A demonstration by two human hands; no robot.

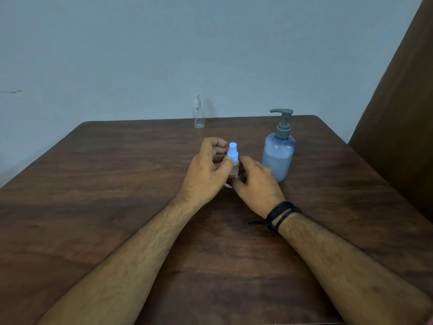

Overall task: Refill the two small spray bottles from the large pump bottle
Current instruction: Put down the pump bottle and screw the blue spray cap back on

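Note:
A small spray bottle with a pale blue cap (233, 153) stands upright at the table's middle. My right hand (256, 184) wraps its lower body from the right. My left hand (207, 171) is at its left, thumb and fingertips touching the blue cap. Most of the bottle's body is hidden by my fingers. The large pump bottle (278, 153), bluish with a grey pump head, stands just to the right of my right hand. A second small clear spray bottle (198, 113) with a clear cap stands upright at the table's far edge.
The dark wooden table (105, 184) reaches to a pale blue wall at the back. A brown panel (403, 113) rises at the right side. A black cord bracelet (281, 213) sits on my right wrist.

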